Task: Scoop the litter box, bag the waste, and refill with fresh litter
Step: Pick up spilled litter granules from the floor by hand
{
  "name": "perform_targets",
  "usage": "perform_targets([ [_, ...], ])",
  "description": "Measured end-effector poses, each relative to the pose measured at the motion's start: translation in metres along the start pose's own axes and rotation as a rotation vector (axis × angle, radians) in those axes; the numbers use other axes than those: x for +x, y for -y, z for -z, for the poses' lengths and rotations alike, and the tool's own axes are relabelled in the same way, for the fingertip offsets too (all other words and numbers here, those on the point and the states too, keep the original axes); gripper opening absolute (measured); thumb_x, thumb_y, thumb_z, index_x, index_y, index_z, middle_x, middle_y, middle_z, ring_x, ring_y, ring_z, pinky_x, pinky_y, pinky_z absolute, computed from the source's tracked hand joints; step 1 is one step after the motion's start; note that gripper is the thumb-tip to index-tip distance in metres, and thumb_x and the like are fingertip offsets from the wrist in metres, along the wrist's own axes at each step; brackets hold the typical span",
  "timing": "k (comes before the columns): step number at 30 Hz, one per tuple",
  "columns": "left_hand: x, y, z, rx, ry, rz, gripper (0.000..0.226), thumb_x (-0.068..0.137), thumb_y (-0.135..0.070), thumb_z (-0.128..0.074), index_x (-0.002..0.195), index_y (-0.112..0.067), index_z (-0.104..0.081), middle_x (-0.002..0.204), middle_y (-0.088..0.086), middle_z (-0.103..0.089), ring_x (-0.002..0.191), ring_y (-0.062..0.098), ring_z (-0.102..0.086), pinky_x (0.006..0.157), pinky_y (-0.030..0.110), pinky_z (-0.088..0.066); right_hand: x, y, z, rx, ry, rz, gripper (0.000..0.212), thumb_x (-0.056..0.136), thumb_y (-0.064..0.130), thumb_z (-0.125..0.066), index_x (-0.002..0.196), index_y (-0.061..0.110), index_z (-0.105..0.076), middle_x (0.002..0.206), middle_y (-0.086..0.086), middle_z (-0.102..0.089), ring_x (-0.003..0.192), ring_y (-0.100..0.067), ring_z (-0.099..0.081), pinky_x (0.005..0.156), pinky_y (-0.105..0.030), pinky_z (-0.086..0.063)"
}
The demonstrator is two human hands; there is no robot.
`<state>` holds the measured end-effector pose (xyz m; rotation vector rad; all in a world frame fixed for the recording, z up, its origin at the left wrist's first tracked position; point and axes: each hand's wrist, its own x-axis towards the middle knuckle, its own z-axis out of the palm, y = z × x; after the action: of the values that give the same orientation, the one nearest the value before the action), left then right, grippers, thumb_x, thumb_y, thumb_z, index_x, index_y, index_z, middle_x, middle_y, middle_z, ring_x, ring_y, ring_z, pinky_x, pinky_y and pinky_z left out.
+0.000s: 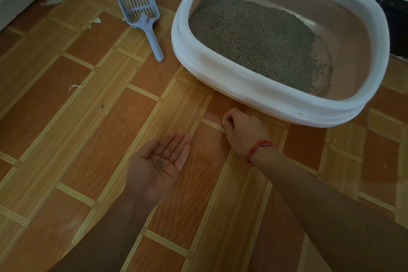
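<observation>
Where paper scraps point(53, 0) dot the floor point(66, 139) far left, the blue scoop point(141, 15) lies flat beside them, near the box but apart from it. Next, left hand point(156, 165): palm up, fingers straight, a few litter grains point(160, 162) resting in the palm. Stray grains point(215, 139) on floor between hands. Then right hand point(242, 132): knuckles up, fingers curled, tips at floor; can't tell if anything's pinched. Red thread point(258, 150) on that wrist. Just beyond it, litter box point(276, 99), white rim, grey litter point(254, 37) inside.

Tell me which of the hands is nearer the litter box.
Right. The right hand is just before the litter box; the left hand is farther back, palm up.
</observation>
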<state>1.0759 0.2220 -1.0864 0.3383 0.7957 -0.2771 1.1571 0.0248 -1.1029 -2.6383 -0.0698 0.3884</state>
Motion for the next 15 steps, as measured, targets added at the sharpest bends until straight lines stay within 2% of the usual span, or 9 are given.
perform_targets([
  [4, 0.000, 0.000, -0.001, 0.007, 0.006, -0.003, 0.050, 0.101, -0.020, -0.038, 0.086, 0.007, -0.077, 0.114, 0.021, -0.071, 0.106, 0.034, -0.070, 0.089, 0.049, -0.055, -0.022, 0.030, 0.004, 0.079, 0.018, 0.077, 0.014, 0.100, 0.033, -0.038, 0.096, 0.031, -0.051, 0.071, 0.008, -0.062, 0.062, -0.012, -0.059, 0.059, -0.036, -0.052],
  [8, 0.000, 0.003, 0.000, 0.001, 0.027, 0.000, 0.049, 0.101, -0.021, -0.037, 0.087, 0.005, -0.077, 0.104, 0.020, -0.073, 0.098, 0.030, -0.073, 0.084, 0.043, -0.060, -0.055, 0.070, 0.004, 0.132, 0.139, 0.191, 0.015, 0.101, 0.032, -0.039, 0.104, 0.027, -0.052, 0.086, 0.009, -0.064, 0.074, -0.010, -0.056, 0.058, -0.022, -0.041],
  [9, 0.000, 0.004, 0.001, 0.013, 0.038, 0.010, 0.048, 0.101, -0.022, -0.037, 0.091, 0.005, -0.076, 0.103, 0.018, -0.073, 0.097, 0.029, -0.073, 0.083, 0.040, -0.060, -0.063, 0.078, 0.004, 0.160, 0.170, 0.229, 0.014, 0.101, 0.031, -0.039, 0.105, 0.026, -0.052, 0.088, 0.008, -0.064, 0.076, -0.011, -0.057, 0.060, -0.022, -0.043],
  [12, -0.001, 0.005, 0.000, 0.038, 0.060, 0.047, 0.048, 0.101, -0.024, -0.035, 0.098, 0.004, -0.074, 0.114, 0.018, -0.071, 0.108, 0.028, -0.070, 0.093, 0.043, -0.054, -0.077, 0.093, 0.001, 0.161, 0.199, 0.335, 0.017, 0.101, 0.030, -0.039, 0.106, 0.022, -0.053, 0.096, 0.001, -0.065, 0.084, -0.019, -0.061, 0.073, -0.040, -0.051],
  [15, -0.002, 0.005, -0.003, 0.035, 0.062, 0.057, 0.049, 0.100, -0.023, -0.037, 0.093, 0.004, -0.077, 0.115, 0.019, -0.071, 0.109, 0.029, -0.069, 0.093, 0.046, -0.053, -0.080, 0.096, -0.005, 0.124, 0.187, 0.388, 0.020, 0.102, 0.030, -0.037, 0.106, 0.020, -0.054, 0.096, -0.002, -0.064, 0.085, -0.021, -0.060, 0.076, -0.045, -0.051],
])
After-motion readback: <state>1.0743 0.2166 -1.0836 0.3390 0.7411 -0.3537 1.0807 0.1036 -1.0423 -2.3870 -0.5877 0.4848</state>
